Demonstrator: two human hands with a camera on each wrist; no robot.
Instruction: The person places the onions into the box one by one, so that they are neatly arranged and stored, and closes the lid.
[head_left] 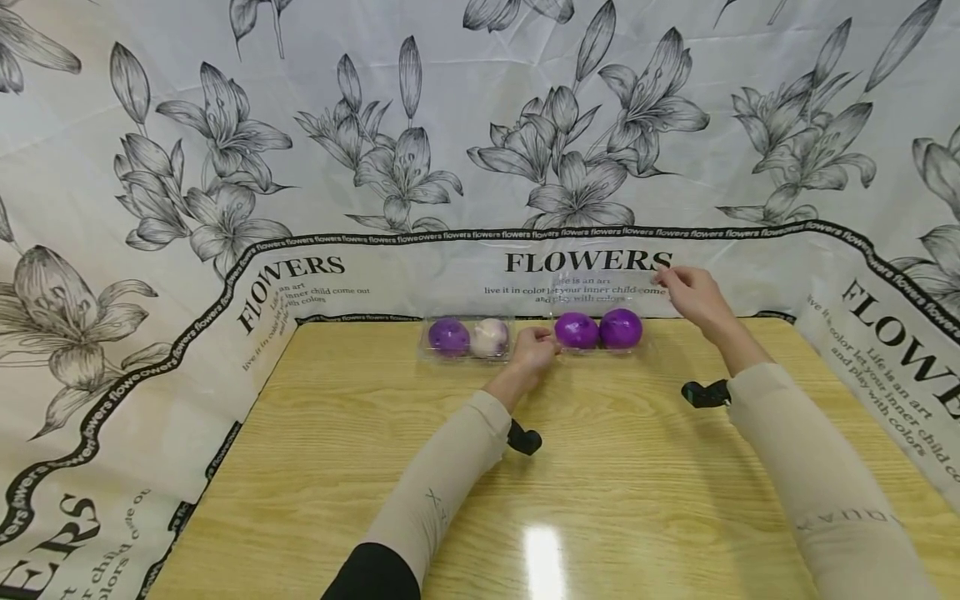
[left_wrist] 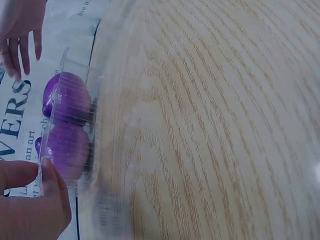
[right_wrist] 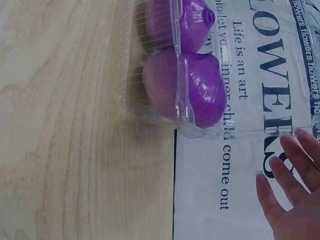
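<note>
Two shiny purple onions (right_wrist: 205, 90) sit side by side in a clear plastic clamshell box (right_wrist: 131, 102) at the table's far edge. Its transparent lid (right_wrist: 245, 133) stands raised behind them, against the printed cloth. My left hand (head_left: 534, 352) pinches the left rim of this box between thumb and finger, as the left wrist view shows. Higher and to the right, my right hand (head_left: 697, 296) has its fingertips at the lid's upper right edge. In the right wrist view those fingers (right_wrist: 292, 182) are extended and spread.
Left of my left hand stands another clear plastic box (head_left: 423, 354) with a purple onion (head_left: 448, 337) and a pale, purple-tinged one (head_left: 490, 337). A white cloth printed with flowers (head_left: 420, 192) hangs behind and beside the wooden table (head_left: 375, 400).
</note>
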